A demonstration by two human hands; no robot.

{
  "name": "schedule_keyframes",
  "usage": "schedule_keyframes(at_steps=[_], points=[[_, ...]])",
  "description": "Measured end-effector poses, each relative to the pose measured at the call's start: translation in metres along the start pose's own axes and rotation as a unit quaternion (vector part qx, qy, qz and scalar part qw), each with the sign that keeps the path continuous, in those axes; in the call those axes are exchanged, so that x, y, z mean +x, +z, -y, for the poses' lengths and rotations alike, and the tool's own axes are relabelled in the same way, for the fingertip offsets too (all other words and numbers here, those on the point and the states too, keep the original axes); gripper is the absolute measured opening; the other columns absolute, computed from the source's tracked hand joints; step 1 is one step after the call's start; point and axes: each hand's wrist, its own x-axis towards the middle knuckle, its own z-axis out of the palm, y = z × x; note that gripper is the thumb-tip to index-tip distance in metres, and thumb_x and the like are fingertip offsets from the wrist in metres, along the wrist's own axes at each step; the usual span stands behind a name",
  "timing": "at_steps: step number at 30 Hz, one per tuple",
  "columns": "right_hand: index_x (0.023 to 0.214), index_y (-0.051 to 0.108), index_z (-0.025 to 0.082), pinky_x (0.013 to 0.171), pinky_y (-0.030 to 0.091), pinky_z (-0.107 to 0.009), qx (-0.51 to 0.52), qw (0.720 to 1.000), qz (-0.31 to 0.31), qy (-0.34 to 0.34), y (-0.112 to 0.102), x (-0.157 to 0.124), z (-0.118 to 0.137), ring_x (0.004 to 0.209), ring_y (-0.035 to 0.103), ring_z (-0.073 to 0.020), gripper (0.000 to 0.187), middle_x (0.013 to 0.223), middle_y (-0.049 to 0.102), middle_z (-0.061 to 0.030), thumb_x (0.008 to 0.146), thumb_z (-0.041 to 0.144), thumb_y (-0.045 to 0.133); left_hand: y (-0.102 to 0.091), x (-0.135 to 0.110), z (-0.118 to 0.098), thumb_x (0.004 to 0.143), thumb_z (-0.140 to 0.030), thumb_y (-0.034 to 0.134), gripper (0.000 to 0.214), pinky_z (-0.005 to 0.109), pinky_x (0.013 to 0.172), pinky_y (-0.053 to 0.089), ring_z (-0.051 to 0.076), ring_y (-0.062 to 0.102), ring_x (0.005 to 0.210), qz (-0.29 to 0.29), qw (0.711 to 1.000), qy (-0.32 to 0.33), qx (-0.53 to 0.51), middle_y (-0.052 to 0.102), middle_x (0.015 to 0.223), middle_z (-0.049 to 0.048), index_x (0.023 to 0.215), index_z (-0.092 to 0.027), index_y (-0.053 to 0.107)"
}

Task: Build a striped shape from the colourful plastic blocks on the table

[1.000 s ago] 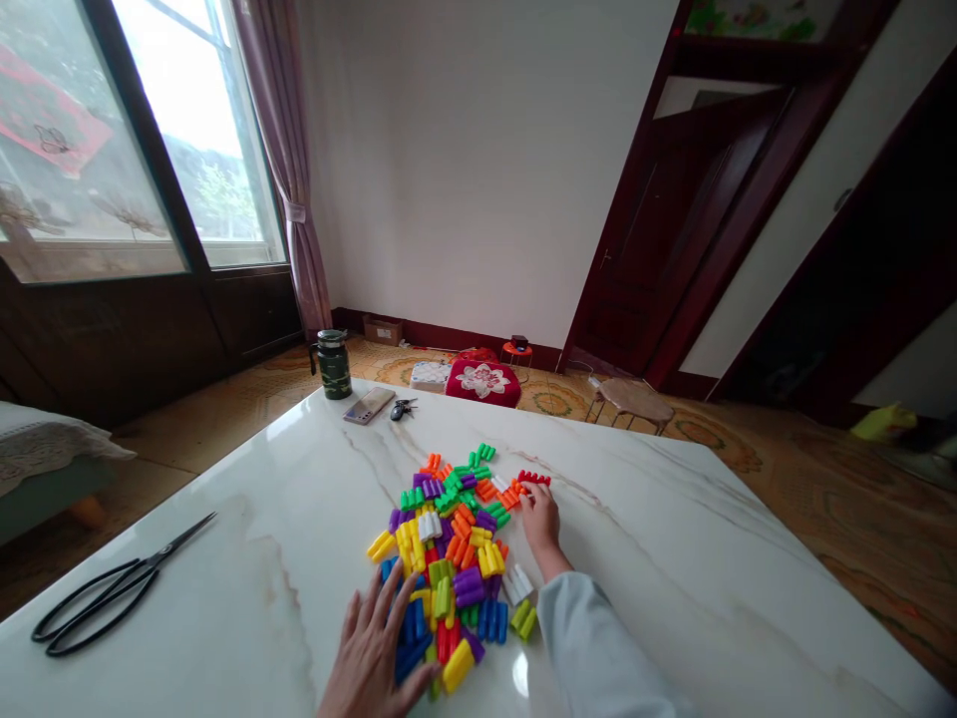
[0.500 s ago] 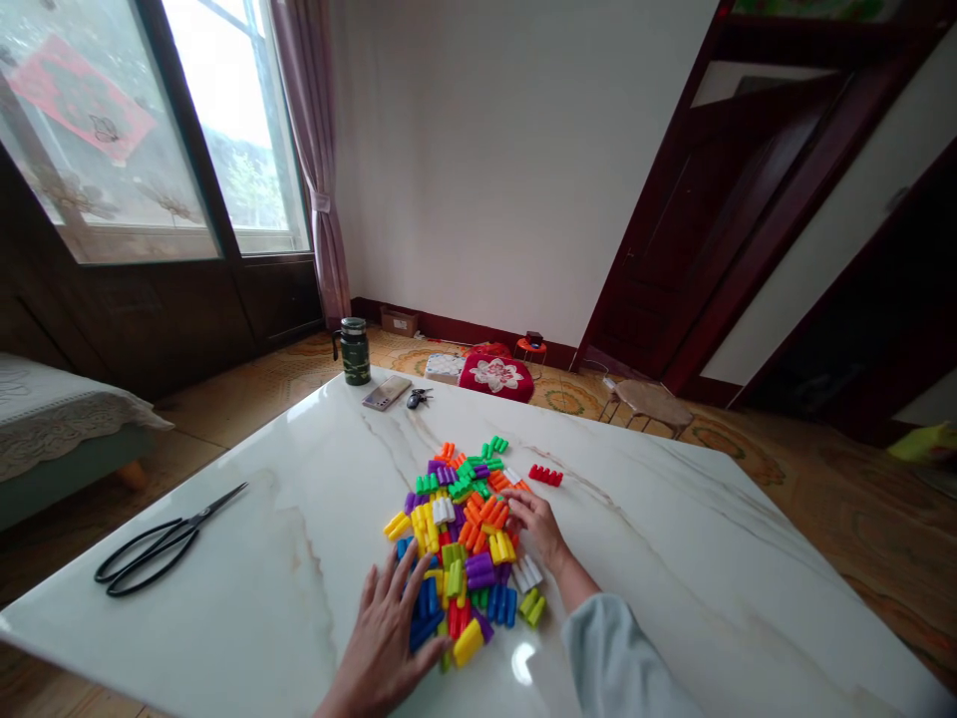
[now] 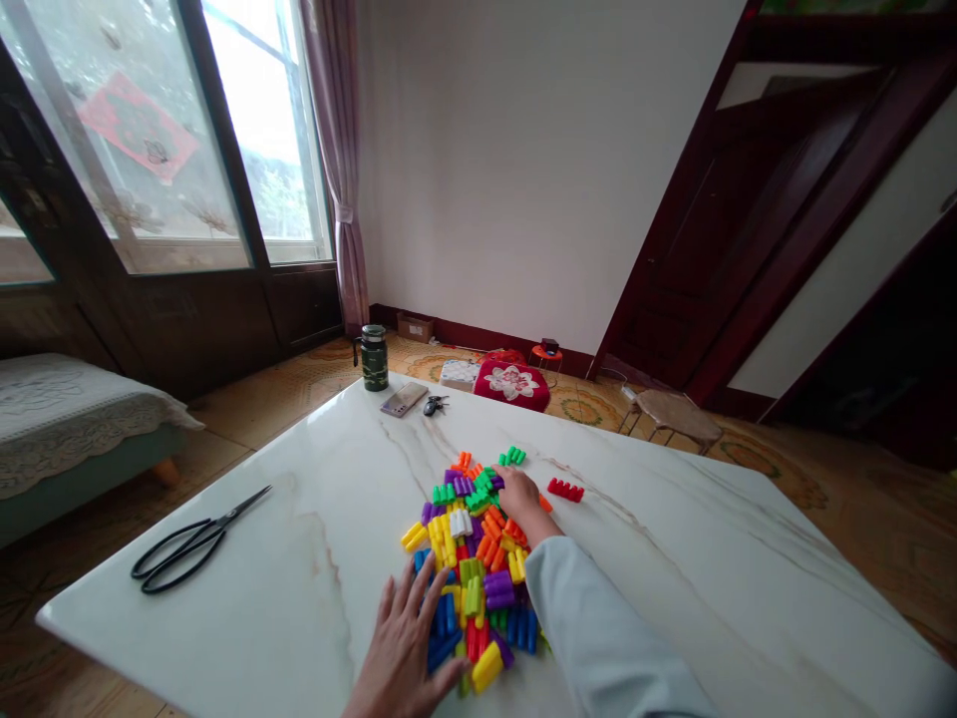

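Note:
A heap of small coloured plastic blocks (image 3: 471, 558) lies in the middle of a white marble table (image 3: 710, 578). My left hand (image 3: 408, 648) lies flat with spread fingers against the near left side of the heap, touching blue blocks. My right hand (image 3: 517, 499), in a pale sleeve, reaches over the far right side of the heap, fingers curled down on the blocks; what they grip, if anything, is hidden. A single red block (image 3: 565, 490) lies apart, just right of that hand.
Black scissors (image 3: 194, 543) lie near the table's left edge. A dark mug (image 3: 374, 357), a phone (image 3: 404, 400) and keys (image 3: 434, 404) sit at the far corner. Beyond are a red cushion (image 3: 512, 384), a low stool (image 3: 677, 411), a bed (image 3: 67, 429) and a dark door.
My right hand drew back from the red block, which stays apart from the heap, then reached to the heap's far side. The view has shifted left and down. My left hand stays put.

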Motion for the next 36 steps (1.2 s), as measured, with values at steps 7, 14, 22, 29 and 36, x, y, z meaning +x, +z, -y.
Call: schedule_keyframes(at_steps=[7,14,22,29,36], points=[[0.097,0.072,0.022,0.091,0.042,-0.03,-0.038,0.998,-0.035,-0.023,-0.003,-0.001,0.007,0.103,0.058,-0.0223,0.035,0.105,0.067,-0.0089,0.07,0.006,0.057,-0.002,0.001,-0.001,0.082,-0.068,0.047,0.087,0.058,0.11,0.027,0.036,0.024,0.142,-0.005,1.0,0.001,-0.003,0.026,0.156,0.008,0.152,-0.027,0.017],[0.102,0.067,0.016,0.082,0.049,-0.03,0.016,0.985,-0.173,-0.01,-0.023,-0.039,-0.035,0.09,0.061,-0.0192,0.036,0.099,0.066,-0.0102,0.08,0.01,0.039,-0.005,0.001,-0.002,0.082,-0.066,0.049,0.086,0.059,0.111,0.025,0.036,0.023,0.143,0.003,1.0,-0.009,-0.024,0.027,0.156,0.008,0.152,-0.027,0.018],[0.087,0.066,0.015,0.077,0.051,-0.029,0.018,0.977,-0.209,0.029,-0.017,-0.076,-0.073,0.08,0.063,-0.0183,0.03,0.09,0.067,-0.0092,0.077,0.01,0.038,-0.005,0.001,-0.002,0.083,-0.063,0.05,0.084,0.058,0.112,0.023,0.036,0.023,0.143,0.004,0.999,-0.013,-0.031,0.026,0.156,0.0089,0.152,-0.027,0.019],[0.099,0.067,0.018,0.088,0.044,-0.024,-0.047,0.992,-0.12,0.004,-0.027,-0.023,-0.046,0.1,0.059,-0.0164,0.034,0.107,0.066,-0.0067,0.079,0.005,0.042,-0.002,0.0,-0.001,0.082,-0.064,0.051,0.085,0.057,0.111,0.026,0.036,0.026,0.141,-0.008,1.0,-0.002,-0.011,0.029,0.155,0.0092,0.152,-0.027,0.02],[0.127,0.057,0.023,0.098,0.035,-0.038,-0.156,0.985,-0.04,0.064,-0.034,0.034,-0.049,0.124,0.045,-0.0246,0.049,0.139,0.049,-0.011,0.084,0.005,0.042,-0.002,0.001,-0.001,0.079,-0.067,0.051,0.091,0.057,0.109,0.029,0.037,0.028,0.14,-0.018,1.0,0.002,-0.01,0.031,0.154,0.0092,0.153,-0.028,0.013]])
